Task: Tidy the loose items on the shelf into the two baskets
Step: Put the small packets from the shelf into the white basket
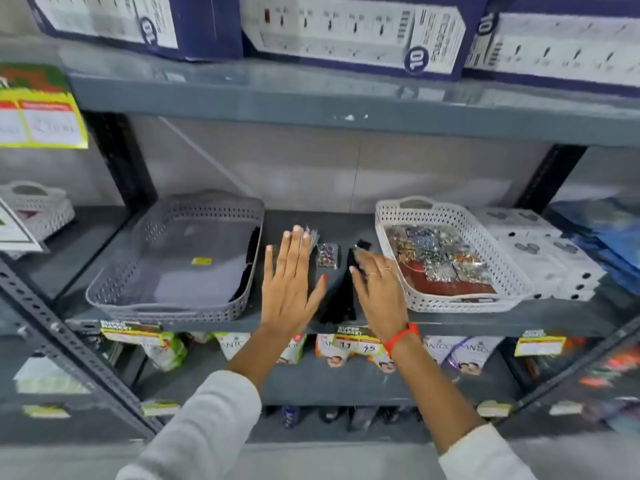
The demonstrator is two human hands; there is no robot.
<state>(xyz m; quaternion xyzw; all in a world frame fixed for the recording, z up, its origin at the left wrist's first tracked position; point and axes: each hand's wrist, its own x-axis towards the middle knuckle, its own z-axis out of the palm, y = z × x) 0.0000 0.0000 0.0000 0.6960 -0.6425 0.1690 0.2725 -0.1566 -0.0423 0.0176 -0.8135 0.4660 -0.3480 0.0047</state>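
A dark grey metal shelf [346, 223] is seen carrying two perforated plastic baskets with rounded corners. Left of the left hand [289, 282] a grey basket [166, 299] is set, with flat grey packs and dark folded pieces lying inside. Right of the right hand [377, 289] a white basket [512, 282] is set, filled with glittery, beaded packets on a dark red card. Between the two hands a small clear packet of coloured beads [326, 255] and a long black fabric piece [341, 299] are lying loose on the shelf. The left hand is held flat, palm down, fingers spread and straight, its grip fully open and empty. The right hand is angled inward, its fingers curled onto the black fabric piece; whether it is actually gripped cannot be told.
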